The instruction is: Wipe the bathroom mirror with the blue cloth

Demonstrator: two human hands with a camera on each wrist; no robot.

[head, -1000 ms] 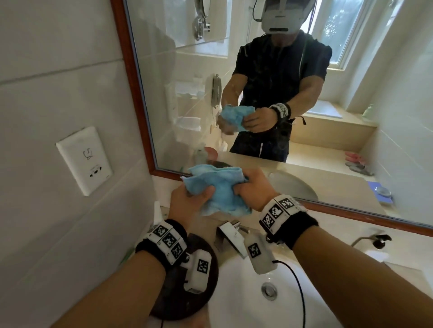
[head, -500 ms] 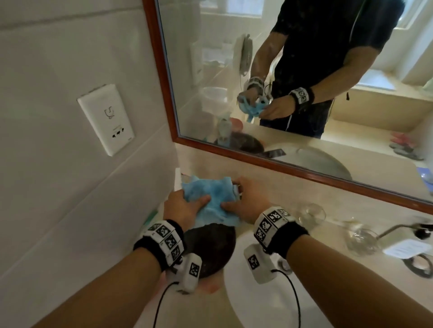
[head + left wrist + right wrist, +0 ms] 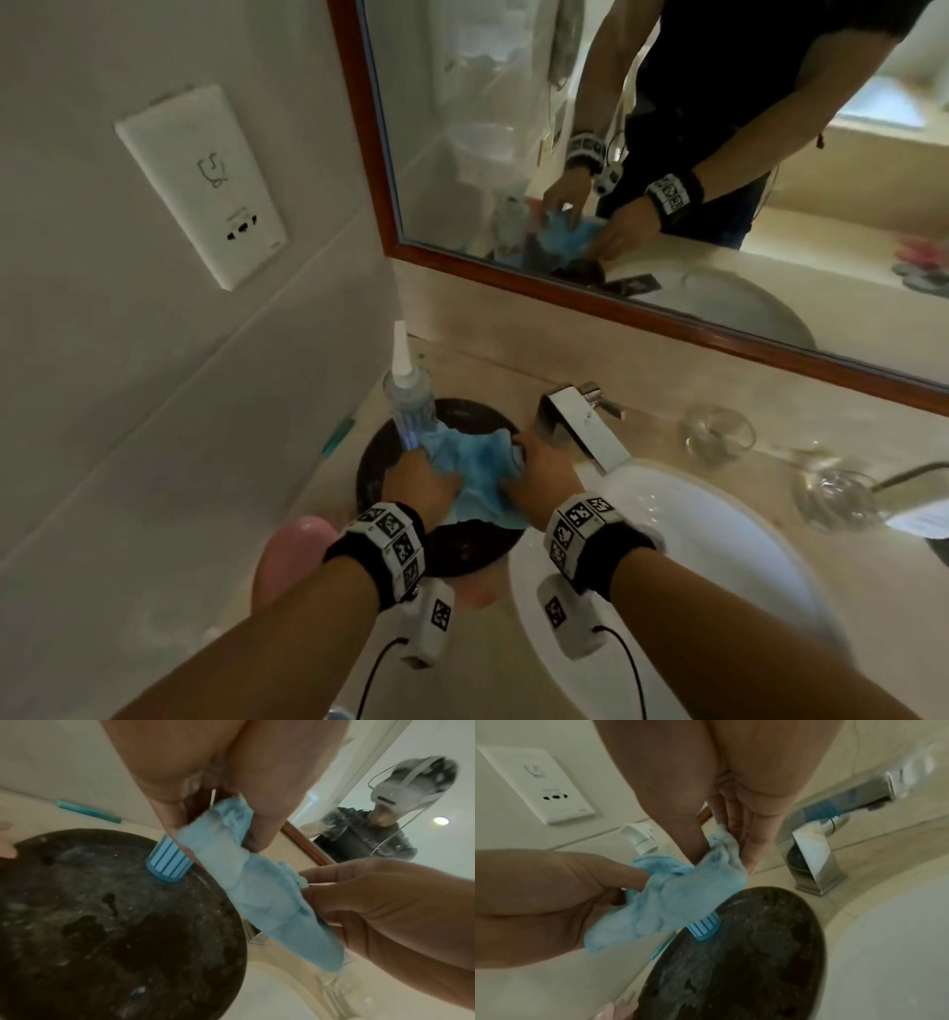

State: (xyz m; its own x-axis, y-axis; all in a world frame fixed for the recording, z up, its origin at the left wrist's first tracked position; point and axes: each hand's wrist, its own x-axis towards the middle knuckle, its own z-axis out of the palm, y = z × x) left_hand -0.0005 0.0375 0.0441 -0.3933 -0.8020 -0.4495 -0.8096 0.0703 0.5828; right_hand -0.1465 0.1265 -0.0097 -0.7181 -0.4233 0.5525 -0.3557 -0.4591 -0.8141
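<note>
One crumpled light-blue cloth [image 3: 475, 473] hangs just above the dark round tray [image 3: 462, 552], its ends pinched by the left hand [image 3: 418, 483] and the right hand [image 3: 539, 478]. A tug could snag the blue-striped clear spray bottle [image 3: 411, 406] standing on the tray's far edge and topple it.

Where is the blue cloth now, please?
Head view: the left hand and right hand hold the blue cloth over the dark tray, left of the faucet.

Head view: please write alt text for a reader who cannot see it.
The left hand and right hand hold a crumpled blue cloth over a dark round tray beside a white basin. A bottle stands on the tray; a faucet is at the basin's rim.
</note>
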